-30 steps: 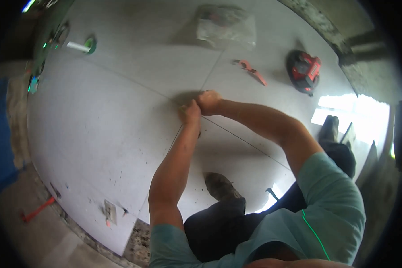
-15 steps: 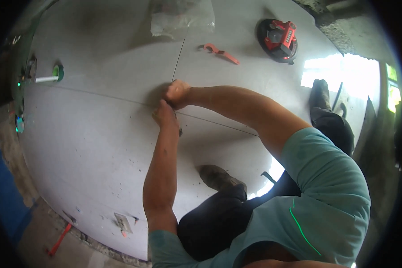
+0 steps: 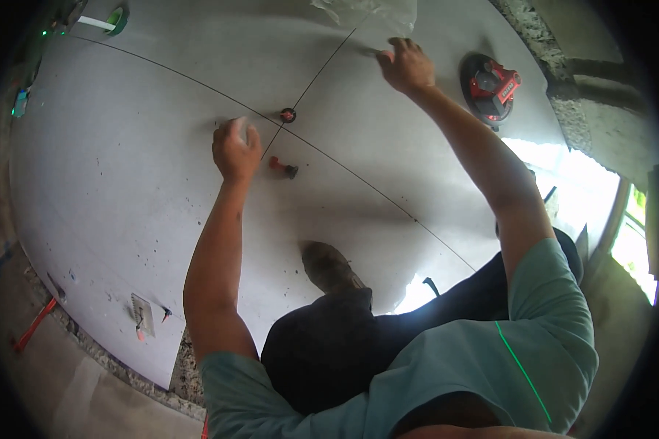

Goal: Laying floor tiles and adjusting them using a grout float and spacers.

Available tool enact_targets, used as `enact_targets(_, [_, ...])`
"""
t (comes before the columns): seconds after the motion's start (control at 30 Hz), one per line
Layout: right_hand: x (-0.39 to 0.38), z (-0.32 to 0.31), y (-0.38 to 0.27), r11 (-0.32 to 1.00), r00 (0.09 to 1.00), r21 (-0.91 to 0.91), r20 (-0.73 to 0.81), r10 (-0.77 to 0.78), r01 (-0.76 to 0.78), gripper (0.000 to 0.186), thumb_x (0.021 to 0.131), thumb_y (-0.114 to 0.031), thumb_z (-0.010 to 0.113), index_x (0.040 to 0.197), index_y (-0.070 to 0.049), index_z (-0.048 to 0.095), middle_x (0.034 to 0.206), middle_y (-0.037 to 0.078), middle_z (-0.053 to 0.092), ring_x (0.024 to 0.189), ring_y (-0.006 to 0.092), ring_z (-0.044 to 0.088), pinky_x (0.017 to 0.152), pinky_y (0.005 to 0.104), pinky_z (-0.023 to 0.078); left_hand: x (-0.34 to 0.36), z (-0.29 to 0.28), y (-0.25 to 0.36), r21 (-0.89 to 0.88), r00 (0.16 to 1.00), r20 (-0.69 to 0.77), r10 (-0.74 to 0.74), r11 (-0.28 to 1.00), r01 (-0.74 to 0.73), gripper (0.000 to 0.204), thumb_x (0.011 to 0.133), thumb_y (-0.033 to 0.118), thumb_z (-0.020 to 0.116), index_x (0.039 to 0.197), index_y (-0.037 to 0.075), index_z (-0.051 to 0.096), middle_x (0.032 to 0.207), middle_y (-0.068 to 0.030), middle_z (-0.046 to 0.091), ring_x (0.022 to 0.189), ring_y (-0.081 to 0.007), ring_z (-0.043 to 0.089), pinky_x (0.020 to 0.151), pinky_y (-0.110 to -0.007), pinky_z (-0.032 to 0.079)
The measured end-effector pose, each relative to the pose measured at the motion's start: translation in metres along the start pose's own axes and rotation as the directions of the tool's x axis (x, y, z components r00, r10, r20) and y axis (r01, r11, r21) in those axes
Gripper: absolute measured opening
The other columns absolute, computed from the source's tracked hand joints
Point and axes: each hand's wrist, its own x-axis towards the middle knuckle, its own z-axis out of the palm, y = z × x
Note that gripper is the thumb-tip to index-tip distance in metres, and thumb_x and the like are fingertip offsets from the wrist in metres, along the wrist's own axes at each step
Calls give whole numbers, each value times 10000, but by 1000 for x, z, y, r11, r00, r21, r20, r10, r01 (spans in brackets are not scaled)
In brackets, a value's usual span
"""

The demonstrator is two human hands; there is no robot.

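A round red-and-black tile-levelling knob [image 3: 288,115] stands where the dark joints between the grey tiles [image 3: 161,161] cross. Nearer me, a second red-and-black piece [image 3: 282,168] lies on its side, apparently another leveller. My left hand [image 3: 236,152] hovers left of the crossing, fingers curled around something pale that I cannot make out. Farther off to the right, my right hand [image 3: 408,69] reaches over the tiles with fingers bent but apart, and nothing shows in it. It is close below a clear plastic bag [image 3: 373,13]. The orange hook spanner is not visible, possibly covered by this hand.
A red-and-black suction-cup tool [image 3: 494,88] sits at the far right. Green tape [image 3: 116,20] stands at the far left. A notched trowel [image 3: 141,314] lies near the left tile edge, a red-handled tool [image 3: 35,323] beyond it. My boot [image 3: 328,265] rests on the tiles.
My hands, together at the joint crossing before, have parted: right toward the bag, left to the side. The knob at the crossing now shows. The view has shifted, and the orange spanner has disappeared from sight.
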Motion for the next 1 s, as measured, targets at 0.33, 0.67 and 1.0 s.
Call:
enact_targets(0.33, [-31,13,36,967,972,229,227,58,-111,289,965,-348,580,1073,-101,683,1068,138,708,1026,326,671,878,431,522,-39,32,41,160,953,261,152,967,-198,507,921,428,593,1379,212,591,1537,-156,393,1427,-387,320,1113,-609,298])
enact_targets(0.67, [-30,-15,-124,958,832,154,474,-287,242,269,963,-342,577,1045,-117,700,969,110,722,954,296,702,811,426,551,-32,29,29,152,929,260,263,939,-309,474,894,380,645,1313,160,632,1443,-159,499,1349,-362,435,1092,-564,350])
enact_targets(1.0, [-12,7,-139,881,717,42,564,-411,471,198,911,-235,596,981,-111,733,938,106,731,941,281,714,789,407,576,-16,19,21,39,988,-7,152,988,-152,353,837,247,711,1158,114,649,1254,-114,602,1134,-320,578,978,-463,460])
